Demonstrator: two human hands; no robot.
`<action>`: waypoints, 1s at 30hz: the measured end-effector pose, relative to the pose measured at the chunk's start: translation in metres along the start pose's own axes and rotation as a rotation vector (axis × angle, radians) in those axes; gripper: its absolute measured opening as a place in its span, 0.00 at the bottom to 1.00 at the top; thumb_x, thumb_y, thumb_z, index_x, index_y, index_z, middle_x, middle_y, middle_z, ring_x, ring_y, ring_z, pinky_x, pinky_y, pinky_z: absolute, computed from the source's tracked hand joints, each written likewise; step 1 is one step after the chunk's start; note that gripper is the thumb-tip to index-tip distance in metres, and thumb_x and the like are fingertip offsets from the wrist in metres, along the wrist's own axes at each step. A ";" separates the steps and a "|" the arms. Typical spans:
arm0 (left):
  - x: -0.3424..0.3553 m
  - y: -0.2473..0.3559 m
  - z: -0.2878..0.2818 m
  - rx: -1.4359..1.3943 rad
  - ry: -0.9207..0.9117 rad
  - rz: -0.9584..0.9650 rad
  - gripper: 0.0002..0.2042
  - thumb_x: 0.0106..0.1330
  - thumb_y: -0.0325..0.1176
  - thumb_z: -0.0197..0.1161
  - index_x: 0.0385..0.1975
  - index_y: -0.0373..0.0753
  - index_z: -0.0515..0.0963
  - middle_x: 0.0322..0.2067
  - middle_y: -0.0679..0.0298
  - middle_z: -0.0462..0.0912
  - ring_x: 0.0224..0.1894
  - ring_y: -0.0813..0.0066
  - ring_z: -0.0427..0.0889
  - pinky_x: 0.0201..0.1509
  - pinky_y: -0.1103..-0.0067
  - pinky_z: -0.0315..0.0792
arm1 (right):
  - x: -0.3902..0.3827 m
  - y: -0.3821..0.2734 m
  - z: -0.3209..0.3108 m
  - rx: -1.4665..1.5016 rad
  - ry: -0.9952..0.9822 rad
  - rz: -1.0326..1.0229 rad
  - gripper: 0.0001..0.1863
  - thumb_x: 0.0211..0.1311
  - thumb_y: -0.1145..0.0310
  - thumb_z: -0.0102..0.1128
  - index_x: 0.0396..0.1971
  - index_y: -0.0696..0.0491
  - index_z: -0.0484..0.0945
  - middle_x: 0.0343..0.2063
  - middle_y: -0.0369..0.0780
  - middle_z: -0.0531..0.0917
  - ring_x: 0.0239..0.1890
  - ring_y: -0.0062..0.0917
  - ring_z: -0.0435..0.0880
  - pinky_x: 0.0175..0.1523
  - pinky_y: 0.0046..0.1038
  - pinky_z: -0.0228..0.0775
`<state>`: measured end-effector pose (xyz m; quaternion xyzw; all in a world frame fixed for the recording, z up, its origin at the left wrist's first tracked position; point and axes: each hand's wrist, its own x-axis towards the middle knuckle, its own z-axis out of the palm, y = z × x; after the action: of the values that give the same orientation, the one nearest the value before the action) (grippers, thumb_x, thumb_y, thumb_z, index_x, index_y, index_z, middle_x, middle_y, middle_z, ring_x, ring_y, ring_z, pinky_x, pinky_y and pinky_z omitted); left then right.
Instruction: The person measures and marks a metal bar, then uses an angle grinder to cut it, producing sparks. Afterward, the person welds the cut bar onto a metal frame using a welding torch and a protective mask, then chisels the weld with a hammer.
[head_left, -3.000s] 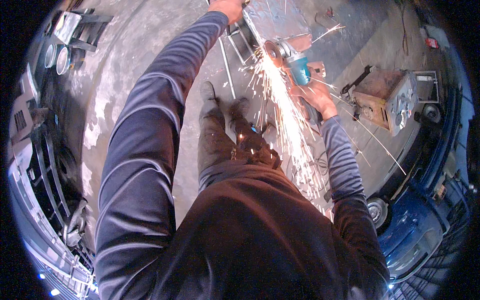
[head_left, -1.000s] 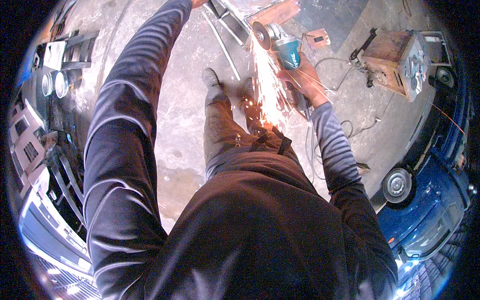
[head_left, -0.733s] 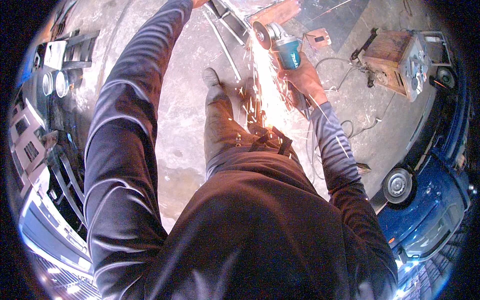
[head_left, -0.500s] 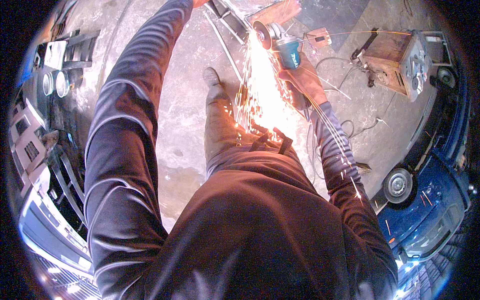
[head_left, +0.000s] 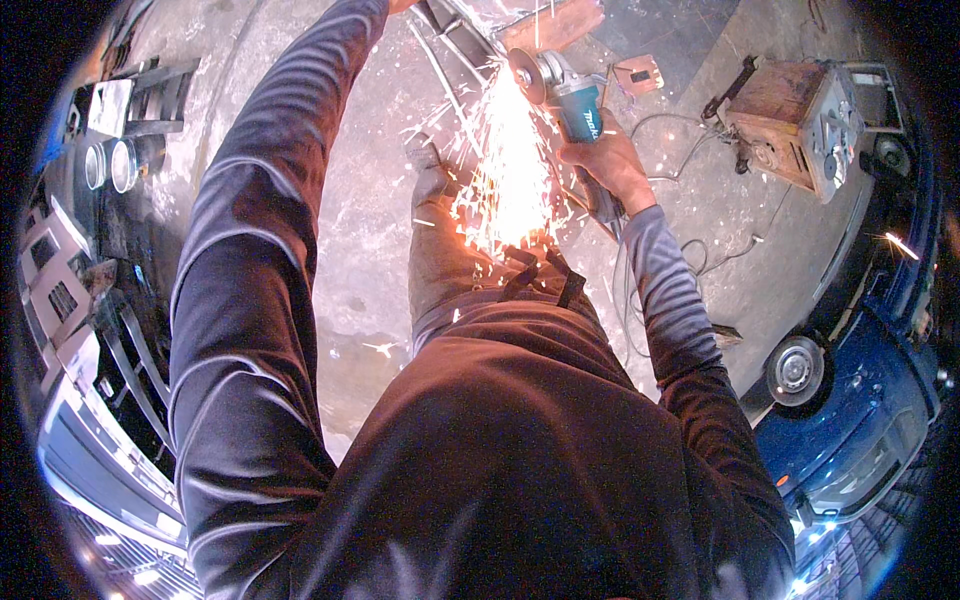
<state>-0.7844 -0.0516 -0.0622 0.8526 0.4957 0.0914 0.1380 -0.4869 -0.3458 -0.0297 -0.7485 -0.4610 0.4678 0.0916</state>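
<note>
My right hand (head_left: pixel 617 165) is closed round the body of a teal angle grinder (head_left: pixel 580 112), held ahead and to the right of my waist. Its round brown disc (head_left: pixel 526 76) meets metal near the end of a metal tube frame (head_left: pixel 462 42). A bright stream of sparks (head_left: pixel 510 165) pours back toward my legs and washes out the contact point. Only a sliver of my left hand (head_left: pixel 401 4) shows at the top edge, beside that frame; its fingers are out of the picture. Behind the disc lies a reddish-brown board or block (head_left: pixel 552 24).
A small brown block (head_left: pixel 638 75) sits right of the grinder. Grey cable (head_left: pixel 690 255) loops over the concrete floor (head_left: pixel 360 230). Farther right stand a wooden box (head_left: pixel 765 108) and a blue car (head_left: pixel 850 425). Two round tins (head_left: pixel 124 166) and metal parts (head_left: pixel 60 290) are at left.
The spark stream has narrowed and shifted slightly left, with more sparks scattering round the tube frame and my foot. The grinder and both arms have barely moved.
</note>
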 end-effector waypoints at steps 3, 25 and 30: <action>0.007 0.010 -0.008 0.006 -0.102 -0.029 0.19 0.65 0.32 0.53 0.56 0.46 0.77 0.51 0.39 0.78 0.55 0.41 0.77 0.60 0.58 0.71 | 0.004 0.010 0.001 -0.047 0.011 -0.007 0.42 0.41 0.54 0.78 0.56 0.57 0.69 0.48 0.53 0.83 0.51 0.47 0.82 0.55 0.40 0.73; 0.008 -0.057 0.015 0.175 -0.056 0.091 0.31 0.55 0.35 0.63 0.64 0.55 0.70 0.65 0.49 0.67 0.63 0.46 0.72 0.66 0.62 0.69 | -0.118 0.047 -0.008 0.387 0.000 0.096 0.30 0.41 0.69 0.73 0.48 0.58 0.75 0.36 0.38 0.81 0.39 0.26 0.78 0.49 0.29 0.71; 0.028 -0.032 0.008 0.108 -0.151 0.021 0.23 0.68 0.48 0.53 0.64 0.57 0.70 0.67 0.49 0.66 0.67 0.47 0.68 0.68 0.61 0.66 | -0.147 0.102 -0.011 0.672 0.108 0.174 0.27 0.44 0.70 0.72 0.48 0.57 0.74 0.33 0.37 0.80 0.32 0.24 0.80 0.40 0.29 0.74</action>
<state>-0.7944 -0.0137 -0.0791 0.8684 0.4790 0.0017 0.1280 -0.4367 -0.5138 0.0087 -0.7366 -0.2103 0.5592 0.3171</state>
